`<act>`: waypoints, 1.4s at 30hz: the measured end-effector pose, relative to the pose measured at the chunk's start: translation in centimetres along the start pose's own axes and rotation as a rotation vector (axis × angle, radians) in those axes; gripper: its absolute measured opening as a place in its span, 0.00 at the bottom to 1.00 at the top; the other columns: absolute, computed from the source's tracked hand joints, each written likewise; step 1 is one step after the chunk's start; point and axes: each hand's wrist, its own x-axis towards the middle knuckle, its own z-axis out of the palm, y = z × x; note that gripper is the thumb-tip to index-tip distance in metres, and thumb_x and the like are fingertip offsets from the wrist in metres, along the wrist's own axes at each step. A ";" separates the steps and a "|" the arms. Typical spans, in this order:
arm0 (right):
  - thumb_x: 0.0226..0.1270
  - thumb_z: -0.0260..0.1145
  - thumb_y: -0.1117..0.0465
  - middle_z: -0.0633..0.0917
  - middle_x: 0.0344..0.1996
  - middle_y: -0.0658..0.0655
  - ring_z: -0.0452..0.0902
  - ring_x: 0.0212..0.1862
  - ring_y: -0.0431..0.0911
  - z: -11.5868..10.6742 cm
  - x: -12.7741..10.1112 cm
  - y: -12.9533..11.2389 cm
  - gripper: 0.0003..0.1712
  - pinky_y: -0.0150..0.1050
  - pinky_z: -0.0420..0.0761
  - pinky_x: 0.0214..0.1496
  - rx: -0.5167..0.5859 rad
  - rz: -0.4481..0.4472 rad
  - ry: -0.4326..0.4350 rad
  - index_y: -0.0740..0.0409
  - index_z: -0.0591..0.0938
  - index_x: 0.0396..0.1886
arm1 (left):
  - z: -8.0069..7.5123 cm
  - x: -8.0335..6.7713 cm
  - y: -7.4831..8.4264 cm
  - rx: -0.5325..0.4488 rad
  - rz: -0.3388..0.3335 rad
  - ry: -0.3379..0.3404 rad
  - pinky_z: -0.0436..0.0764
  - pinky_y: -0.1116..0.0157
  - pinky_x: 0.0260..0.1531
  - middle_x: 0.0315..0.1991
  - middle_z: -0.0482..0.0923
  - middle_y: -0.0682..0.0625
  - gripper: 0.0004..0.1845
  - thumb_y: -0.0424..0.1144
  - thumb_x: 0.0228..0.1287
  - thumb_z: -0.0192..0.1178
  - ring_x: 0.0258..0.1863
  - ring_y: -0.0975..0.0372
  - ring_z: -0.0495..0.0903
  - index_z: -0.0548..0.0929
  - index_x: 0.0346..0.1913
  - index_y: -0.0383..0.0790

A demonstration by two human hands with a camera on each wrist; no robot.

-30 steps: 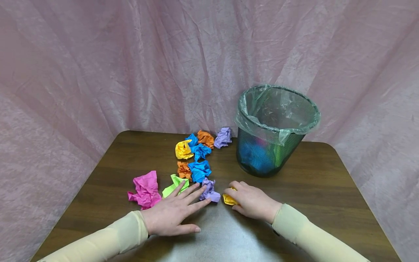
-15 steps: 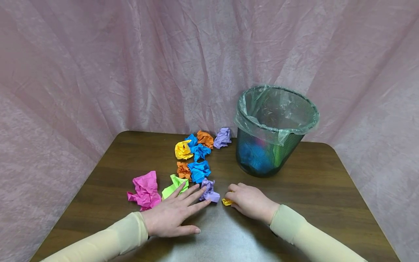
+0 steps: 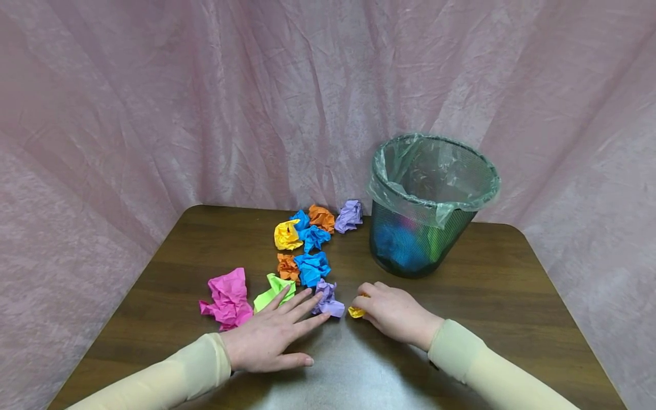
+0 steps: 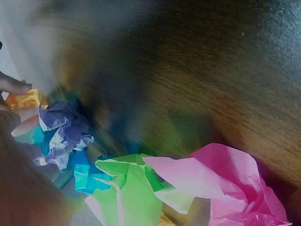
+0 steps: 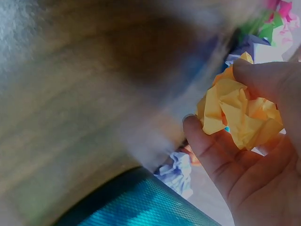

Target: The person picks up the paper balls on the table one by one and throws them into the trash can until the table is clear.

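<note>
My right hand holds a crumpled yellow paper ball between thumb and curled fingers, low over the table in the head view. My left hand lies palm down with its fingers straight and spread. Its fingertips reach the edges of a crumpled lime-green paper and a crumpled purple paper. Left of that hand is a larger crumpled pink paper, also seen in the left wrist view. Most of the yellow ball is hidden by the right hand in the head view.
Behind the hands lie more crumpled papers: blue, orange, yellow and a far purple one. A mesh wastebasket with a clear liner stands at the back right, colourful paper inside. A pink curtain hangs behind the table.
The right hand's fingers have closed further round the yellow paper ball, so less of it shows in the head view. The left hand and the other papers have stayed put.
</note>
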 end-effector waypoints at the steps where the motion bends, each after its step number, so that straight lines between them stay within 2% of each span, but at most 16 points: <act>1: 0.65 0.75 0.60 0.81 0.43 0.48 0.78 0.42 0.44 -0.3 0.0 0.0 0.13 0.41 0.83 0.42 -0.001 0.002 0.003 0.47 0.86 0.48 | 0.0 0.0 0.0 -0.001 0.000 0.000 0.46 0.35 0.73 0.84 0.41 0.47 0.44 0.70 0.72 0.49 0.81 0.46 0.44 0.56 0.83 0.54; 7: 0.62 0.78 0.61 0.81 0.45 0.48 0.78 0.43 0.44 -2.3 0.1 -0.4 0.18 0.40 0.84 0.45 -0.008 0.011 0.008 0.46 0.86 0.51 | -0.3 -0.1 0.1 -0.003 0.004 -0.006 0.48 0.35 0.72 0.84 0.41 0.47 0.43 0.71 0.73 0.46 0.81 0.46 0.44 0.55 0.83 0.54; 14: 0.57 0.81 0.61 0.82 0.45 0.48 0.80 0.43 0.44 -5.3 0.2 -1.0 0.22 0.40 0.85 0.42 -0.043 -0.054 0.083 0.46 0.86 0.51 | -0.7 0.2 0.2 -0.030 0.007 -0.017 0.49 0.34 0.72 0.84 0.39 0.48 0.43 0.71 0.73 0.45 0.81 0.47 0.42 0.54 0.83 0.55; 24: 0.60 0.80 0.62 0.82 0.49 0.48 0.80 0.45 0.45 -10.8 0.1 -1.2 0.23 0.40 0.85 0.45 -0.075 -0.085 0.144 0.47 0.84 0.54 | -2.1 0.9 0.6 -0.054 0.014 -0.013 0.48 0.35 0.72 0.84 0.37 0.50 0.45 0.73 0.72 0.44 0.82 0.49 0.40 0.50 0.84 0.58; 30: 0.59 0.80 0.64 0.82 0.50 0.50 0.81 0.46 0.47 -13.6 -0.4 -1.0 0.24 0.43 0.86 0.41 -0.106 -0.093 0.226 0.49 0.84 0.54 | -3.2 1.5 0.8 -0.018 0.037 0.013 0.46 0.36 0.73 0.84 0.35 0.52 0.44 0.73 0.72 0.45 0.82 0.53 0.34 0.51 0.83 0.58; 36: 0.59 0.79 0.66 0.82 0.51 0.50 0.81 0.47 0.47 -16.0 -0.8 -0.7 0.24 0.45 0.85 0.43 -0.118 -0.102 0.273 0.50 0.83 0.54 | -4.4 2.5 1.0 0.048 0.074 0.057 0.46 0.37 0.74 0.84 0.35 0.51 0.44 0.72 0.72 0.45 0.82 0.53 0.35 0.51 0.83 0.57; 42: 0.59 0.78 0.67 0.82 0.52 0.51 0.80 0.49 0.48 -18.5 -1.0 -0.2 0.25 0.47 0.85 0.44 -0.123 -0.098 0.301 0.52 0.83 0.56 | -5.9 3.8 1.2 0.050 0.102 0.061 0.42 0.38 0.75 0.84 0.32 0.52 0.45 0.73 0.71 0.45 0.82 0.53 0.33 0.50 0.83 0.57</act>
